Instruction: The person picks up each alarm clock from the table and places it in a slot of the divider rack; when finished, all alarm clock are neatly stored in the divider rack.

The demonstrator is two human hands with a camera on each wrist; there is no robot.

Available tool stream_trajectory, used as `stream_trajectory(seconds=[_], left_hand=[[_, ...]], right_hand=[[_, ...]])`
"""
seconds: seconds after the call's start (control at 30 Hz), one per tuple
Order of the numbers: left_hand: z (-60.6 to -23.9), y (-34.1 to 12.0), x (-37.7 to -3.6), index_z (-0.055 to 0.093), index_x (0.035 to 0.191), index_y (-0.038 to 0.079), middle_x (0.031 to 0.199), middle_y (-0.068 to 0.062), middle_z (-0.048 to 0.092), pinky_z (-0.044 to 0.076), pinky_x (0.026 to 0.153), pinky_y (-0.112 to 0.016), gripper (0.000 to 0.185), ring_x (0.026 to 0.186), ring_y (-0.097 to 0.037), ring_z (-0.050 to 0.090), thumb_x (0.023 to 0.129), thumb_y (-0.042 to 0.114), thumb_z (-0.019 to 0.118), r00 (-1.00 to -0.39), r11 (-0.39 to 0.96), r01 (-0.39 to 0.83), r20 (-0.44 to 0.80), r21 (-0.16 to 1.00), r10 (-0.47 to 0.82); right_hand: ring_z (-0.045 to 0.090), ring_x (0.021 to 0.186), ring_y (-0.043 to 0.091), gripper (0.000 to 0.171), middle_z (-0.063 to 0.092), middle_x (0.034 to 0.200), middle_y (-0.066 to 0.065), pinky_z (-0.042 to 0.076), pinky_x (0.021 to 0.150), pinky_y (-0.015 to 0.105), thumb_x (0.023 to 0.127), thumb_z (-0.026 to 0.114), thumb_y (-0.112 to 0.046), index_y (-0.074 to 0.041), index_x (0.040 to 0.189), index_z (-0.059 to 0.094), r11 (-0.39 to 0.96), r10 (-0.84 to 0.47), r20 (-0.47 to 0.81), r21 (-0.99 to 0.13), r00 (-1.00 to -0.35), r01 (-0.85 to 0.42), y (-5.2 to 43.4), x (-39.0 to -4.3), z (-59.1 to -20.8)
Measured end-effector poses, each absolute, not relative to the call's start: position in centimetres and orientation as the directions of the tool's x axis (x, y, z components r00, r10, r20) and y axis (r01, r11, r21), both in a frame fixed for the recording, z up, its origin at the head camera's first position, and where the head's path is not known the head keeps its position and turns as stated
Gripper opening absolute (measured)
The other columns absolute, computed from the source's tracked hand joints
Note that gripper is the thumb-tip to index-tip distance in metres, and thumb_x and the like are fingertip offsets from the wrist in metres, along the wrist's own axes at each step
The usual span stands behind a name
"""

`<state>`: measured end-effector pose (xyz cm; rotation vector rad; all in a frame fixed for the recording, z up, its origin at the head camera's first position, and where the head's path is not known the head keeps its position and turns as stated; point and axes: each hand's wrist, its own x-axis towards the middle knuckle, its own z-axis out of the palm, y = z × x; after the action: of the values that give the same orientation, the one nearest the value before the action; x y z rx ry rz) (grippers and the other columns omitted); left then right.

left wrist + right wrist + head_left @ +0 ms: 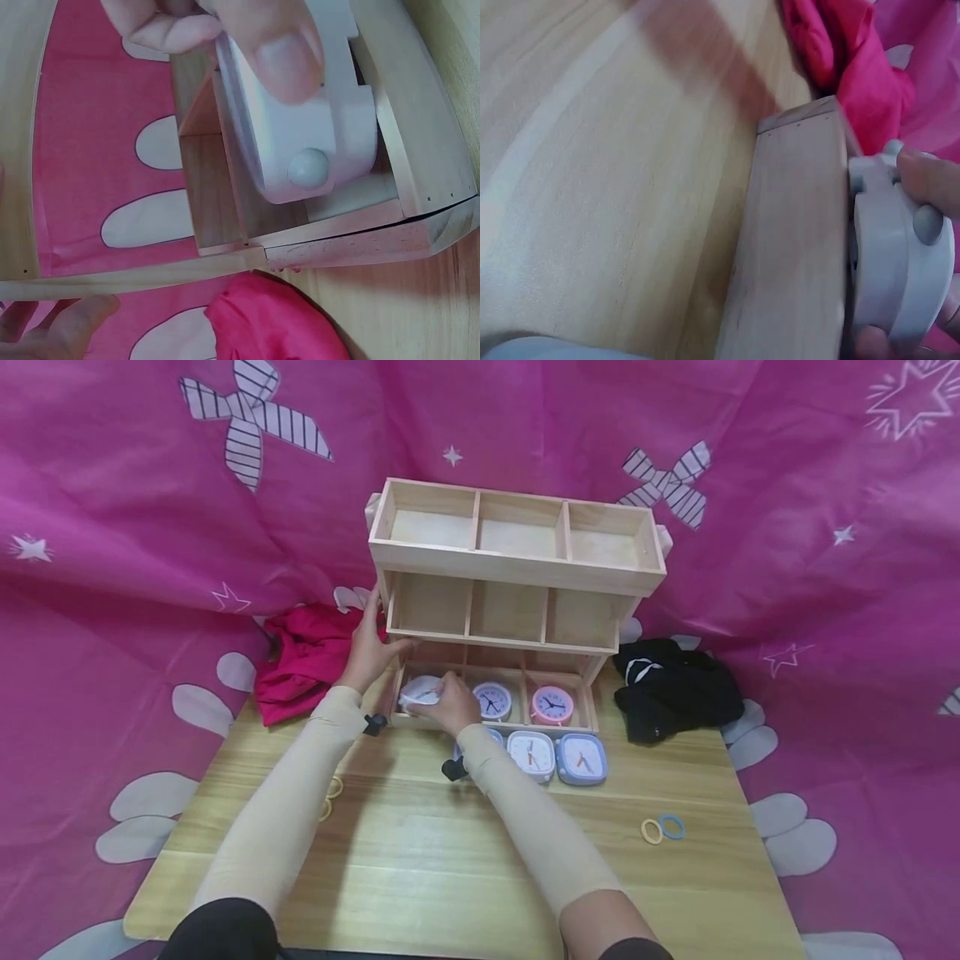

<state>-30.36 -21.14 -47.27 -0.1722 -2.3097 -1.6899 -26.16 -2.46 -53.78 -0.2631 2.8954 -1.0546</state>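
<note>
A three-tier wooden shelf point(517, 568) with divided compartments stands at the back of the table. My left hand point(367, 656) grips its left side, fingers up along the outside and thumb reaching toward the front. In my right hand point(453, 703) is a white alarm clock point(422, 692), pinched by thumb and fingers, tilted in the bottom tier's left compartment. The left wrist view shows the clock's white side point(300, 150) and a round knob under the thumb. Beside it in that tier sit a lilac round clock point(492, 702) and a pink round clock point(552, 705).
In front of the shelf lie a white square clock point(531, 755), a blue one point(581, 758), and another partly hidden by my right wrist. Red cloth point(300, 660) lies at left, black cloth point(675, 693) at right. Yellow and blue rings point(672, 827) are on the table.
</note>
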Motion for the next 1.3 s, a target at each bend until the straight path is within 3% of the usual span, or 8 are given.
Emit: stream_trajectory(seconds=[0.27,0.47,0.7,0.8,0.9,1.0,1.17,1.3], left_hand=[[-47.4,-21.2,-30.4,0.012,0.173,0.033,0.169,-0.022,0.037,0.043,0.126,-0.056,0.123,0.155,-0.041,0.042,0.084,-0.005,0.087,-0.957,0.315,0.245,0.280,0.917,-0.071],[-47.5,-20.9,-30.4,0.012,0.173,0.032,0.171,-0.021,0.036,0.042,0.127,-0.054,0.123,0.156,-0.039,0.042,0.083,-0.009,0.086,-0.956,0.285,0.257,0.286,0.924,-0.066],[-47.5,-21.0,-30.3,0.013,0.173,0.036,0.170,-0.021,0.037,0.043,0.126,-0.056,0.123,0.156,-0.040,0.041,0.084,-0.006,0.087,-0.952,0.310,0.265,0.299,0.913,-0.065],[-47.4,-21.3,-30.3,0.012,0.173,0.035,0.170,-0.021,0.038,0.043,0.126,-0.056,0.123,0.155,-0.039,0.043,0.084,-0.005,0.087,-0.952,0.309,0.266,0.299,0.913,-0.063],[-47.4,-21.4,-30.1,0.013,0.173,0.033,0.169,-0.021,0.039,0.042,0.127,-0.054,0.124,0.154,-0.039,0.044,0.083,-0.005,0.088,-0.951,0.302,0.268,0.301,0.915,-0.070],[-47.2,-21.6,-30.0,0.014,0.173,0.034,0.169,-0.021,0.039,0.042,0.127,-0.054,0.123,0.154,-0.040,0.043,0.082,-0.005,0.088,-0.948,0.311,0.273,0.309,0.910,-0.072],[-47.1,-21.5,-30.2,0.014,0.172,0.035,0.172,-0.016,0.037,0.041,0.127,-0.055,0.121,0.156,-0.040,0.041,0.084,-0.003,0.088,-0.950,0.320,0.276,0.307,0.906,-0.051],[-47.3,-21.4,-30.5,0.011,0.173,0.032,0.172,-0.017,0.037,0.043,0.126,-0.056,0.124,0.155,-0.040,0.043,0.083,-0.007,0.086,-0.953,0.309,0.270,0.299,0.912,-0.050]], right_hand=[[0.066,0.084,0.023,0.055,0.068,0.097,0.004,0.051,0.066,0.034,0.078,0.092,-0.055,-0.014,0.097,0.060,0.787,-0.153,-0.003,-0.605,-0.988,-0.120,-2.9,-27.6,-54.8],[0.068,0.085,0.023,0.051,0.066,0.098,0.004,0.049,0.062,0.033,0.077,0.093,-0.053,-0.015,0.093,0.062,0.847,-0.163,0.003,-0.513,-0.987,-0.142,-2.9,-27.9,-55.2],[0.072,0.087,0.022,0.044,0.072,0.094,0.003,0.054,0.063,0.034,0.078,0.091,-0.054,-0.016,0.083,0.068,0.863,-0.191,-0.005,-0.478,-0.982,-0.165,-3.0,-27.8,-54.9],[0.074,0.106,0.026,0.042,0.076,0.110,0.007,0.060,0.077,0.036,0.080,0.090,-0.052,-0.016,0.093,0.074,0.837,-0.219,0.001,-0.514,-0.976,-0.188,-2.8,-27.5,-54.6],[0.071,0.120,0.033,0.045,0.070,0.131,0.013,0.062,0.092,0.041,0.085,0.087,-0.048,-0.014,0.112,0.076,0.783,-0.246,0.018,-0.586,-0.969,-0.210,-1.9,-26.8,-54.2],[0.069,0.121,0.038,0.051,0.063,0.141,0.017,0.061,0.099,0.048,0.090,0.084,-0.040,-0.010,0.129,0.073,0.712,-0.250,0.049,-0.668,-0.967,-0.218,-0.5,-25.7,-53.7],[0.068,0.121,0.038,0.049,0.067,0.134,0.017,0.059,0.103,0.052,0.092,0.083,-0.028,-0.003,0.132,0.069,0.644,-0.218,0.136,-0.724,-0.966,-0.247,3.3,-23.4,-53.3],[0.073,0.101,0.032,0.041,0.074,0.116,0.012,0.062,0.088,0.046,0.093,0.081,-0.025,-0.004,0.127,0.071,0.636,-0.184,0.165,-0.732,-0.969,-0.245,7.1,-21.3,-53.2]])
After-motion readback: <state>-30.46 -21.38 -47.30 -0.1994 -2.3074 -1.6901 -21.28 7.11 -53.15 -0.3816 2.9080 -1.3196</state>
